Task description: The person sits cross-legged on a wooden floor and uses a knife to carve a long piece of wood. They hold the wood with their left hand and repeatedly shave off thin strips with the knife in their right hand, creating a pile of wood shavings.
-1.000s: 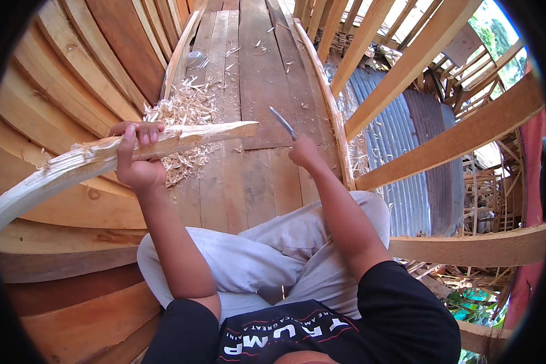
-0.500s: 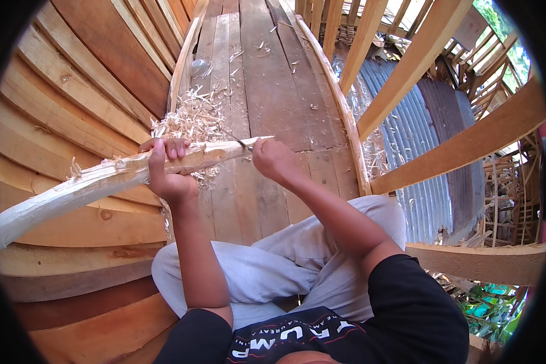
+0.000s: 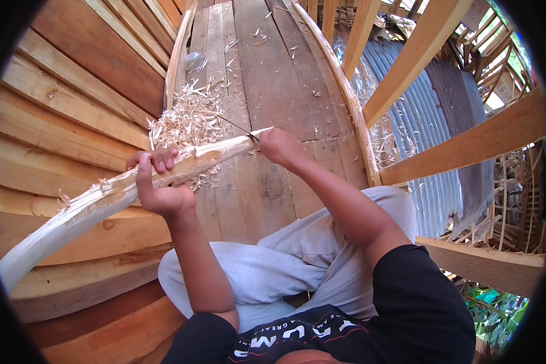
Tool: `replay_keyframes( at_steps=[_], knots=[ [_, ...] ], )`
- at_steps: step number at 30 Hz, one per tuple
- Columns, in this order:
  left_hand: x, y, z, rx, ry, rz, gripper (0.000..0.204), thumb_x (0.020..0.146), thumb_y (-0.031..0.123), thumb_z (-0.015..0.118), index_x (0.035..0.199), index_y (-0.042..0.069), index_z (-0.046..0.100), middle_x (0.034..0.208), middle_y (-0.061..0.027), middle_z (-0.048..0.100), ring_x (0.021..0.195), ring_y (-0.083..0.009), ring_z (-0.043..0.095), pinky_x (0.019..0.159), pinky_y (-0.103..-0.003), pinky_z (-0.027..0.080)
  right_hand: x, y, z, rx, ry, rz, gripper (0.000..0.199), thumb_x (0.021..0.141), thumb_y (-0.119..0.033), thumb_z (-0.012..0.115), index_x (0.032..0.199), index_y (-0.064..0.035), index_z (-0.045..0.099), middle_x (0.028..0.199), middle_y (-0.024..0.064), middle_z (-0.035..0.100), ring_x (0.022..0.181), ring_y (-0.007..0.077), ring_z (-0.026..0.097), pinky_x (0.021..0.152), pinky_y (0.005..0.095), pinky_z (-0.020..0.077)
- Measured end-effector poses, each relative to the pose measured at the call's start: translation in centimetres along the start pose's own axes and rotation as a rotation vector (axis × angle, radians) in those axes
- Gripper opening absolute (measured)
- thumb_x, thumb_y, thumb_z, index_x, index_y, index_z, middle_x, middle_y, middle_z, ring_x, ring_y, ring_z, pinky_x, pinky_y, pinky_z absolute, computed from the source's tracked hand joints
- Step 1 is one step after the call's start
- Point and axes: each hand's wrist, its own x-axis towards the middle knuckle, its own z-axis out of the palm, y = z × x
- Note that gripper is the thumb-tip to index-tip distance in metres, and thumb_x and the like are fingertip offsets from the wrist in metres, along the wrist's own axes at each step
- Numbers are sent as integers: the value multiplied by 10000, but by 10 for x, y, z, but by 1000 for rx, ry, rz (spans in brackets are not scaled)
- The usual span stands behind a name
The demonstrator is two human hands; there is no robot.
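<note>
A long pale peeled wooden pole (image 3: 112, 193) slants from the far left up to the middle, its upper face roughly shaved. My left hand (image 3: 161, 185) wraps round it, fingers over the top. Near the pole's right end my right hand (image 3: 280, 147) is closed on a knife (image 3: 236, 125), whose thin dark blade points up and left across the wood. Its handle is hidden in my fist. Pale wood shavings (image 3: 191, 121) lie heaped on the floor just beyond the pole.
Stacked planks (image 3: 73, 130) line the left side. On the plank floor (image 3: 264, 79) a clear cup (image 3: 195, 61) lies beyond the shavings. Wooden railings (image 3: 467, 145) bound the right side, with corrugated metal sheets (image 3: 418, 121) below. My crossed legs (image 3: 255, 267) are close to the pole.
The view has shifted slightly. The knife blade now shows longer and angled up-left from my right fist. Both hands keep their hold.
</note>
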Motion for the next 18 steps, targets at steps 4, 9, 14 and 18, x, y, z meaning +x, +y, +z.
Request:
replay_keyframes(
  at_steps=[4,9,14,18],
  knots=[
    [4,2,-10,-8,20,12,128,814,197,551,820,106,461,635,-3,369,623,-138,381,738,-355,413,-19,-26,7,-140,13,-45,492,910,-320,332,865,35,670,960,279,639,936,423,623,840,507,470],
    [1,2,-3,10,-34,7,122,825,192,549,813,107,463,652,-4,365,652,-143,396,757,-365,399,8,20,-5,-226,84,23,436,911,-292,361,899,-10,694,956,224,670,940,386,644,801,500,498],
    [-4,3,4,55,-128,47,135,802,185,544,788,91,449,639,-14,372,634,-149,392,733,-363,406,-16,-29,-5,-174,4,-82,509,914,-315,315,875,45,673,970,301,626,939,450,605,854,517,460],
    [-7,3,3,48,-92,26,128,807,197,548,805,100,464,648,-6,365,651,-144,396,754,-367,401,2,0,-6,-142,-20,-101,507,912,-314,322,861,57,664,947,311,623,926,463,602,860,518,454]
  ],
)
